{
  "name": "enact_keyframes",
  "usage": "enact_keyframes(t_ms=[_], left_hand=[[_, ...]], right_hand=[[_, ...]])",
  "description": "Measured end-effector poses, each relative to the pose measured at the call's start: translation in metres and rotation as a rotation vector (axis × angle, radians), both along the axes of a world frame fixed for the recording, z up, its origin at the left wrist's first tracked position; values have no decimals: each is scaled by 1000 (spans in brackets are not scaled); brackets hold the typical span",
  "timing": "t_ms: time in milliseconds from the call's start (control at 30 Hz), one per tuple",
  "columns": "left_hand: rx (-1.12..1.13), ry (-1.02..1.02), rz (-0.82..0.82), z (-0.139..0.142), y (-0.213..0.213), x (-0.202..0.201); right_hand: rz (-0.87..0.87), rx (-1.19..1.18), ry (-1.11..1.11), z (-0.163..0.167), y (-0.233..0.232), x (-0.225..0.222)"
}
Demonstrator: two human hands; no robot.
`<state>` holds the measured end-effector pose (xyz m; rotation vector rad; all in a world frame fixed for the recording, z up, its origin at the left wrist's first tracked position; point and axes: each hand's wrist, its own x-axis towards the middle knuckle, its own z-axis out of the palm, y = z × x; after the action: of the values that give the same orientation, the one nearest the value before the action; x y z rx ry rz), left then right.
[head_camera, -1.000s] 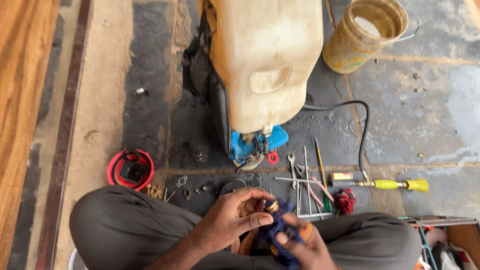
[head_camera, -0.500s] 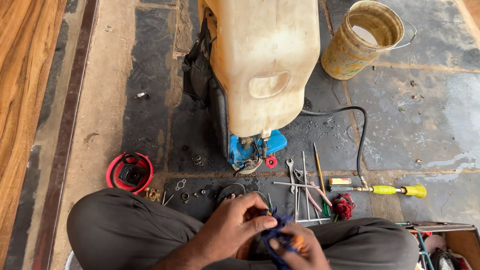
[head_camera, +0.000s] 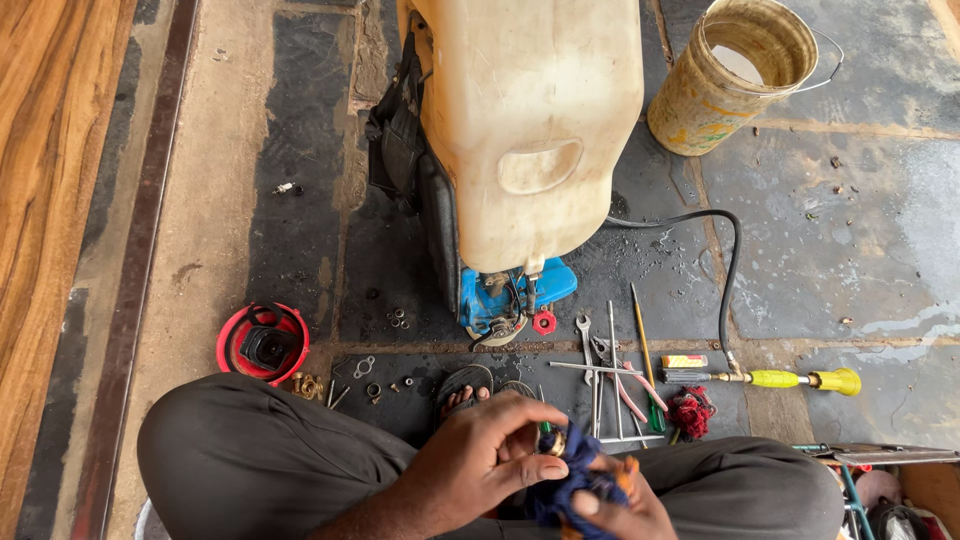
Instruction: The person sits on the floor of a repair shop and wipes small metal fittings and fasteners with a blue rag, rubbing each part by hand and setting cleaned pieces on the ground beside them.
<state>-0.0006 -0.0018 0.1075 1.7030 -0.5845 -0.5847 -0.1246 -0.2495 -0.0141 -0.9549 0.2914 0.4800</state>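
Left hand (head_camera: 480,455) bottom middle, fingers pinched tight on small shiny brass part (head_camera: 556,441). Right hand (head_camera: 610,505) closed around soft blue rag (head_camera: 570,480), touching part. Big smooth cream tank (head_camera: 530,120) top middle. Thin metal tools (head_camera: 610,375) on rough stone floor (head_camera: 820,250). Round red lid (head_camera: 262,343) left.

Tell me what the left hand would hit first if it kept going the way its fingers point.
The left hand points right, toward the small brass part and dark blue cloth that the right hand holds. It already touches the part, so that likely comes first, then the cloth.
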Motion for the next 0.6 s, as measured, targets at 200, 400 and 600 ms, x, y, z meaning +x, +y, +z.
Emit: enact_keyframes(t_ms=[200,400,600], left_hand=[[-17,228,36,-2,8,9],[-109,99,3,6,8,-2],[-196,-335,-55,18,8,-7]], right_hand=[[163,-1134,-971,32,11,23],[41,-46,-128,-10,14,-3],[-71,562,180,5,9,-16]])
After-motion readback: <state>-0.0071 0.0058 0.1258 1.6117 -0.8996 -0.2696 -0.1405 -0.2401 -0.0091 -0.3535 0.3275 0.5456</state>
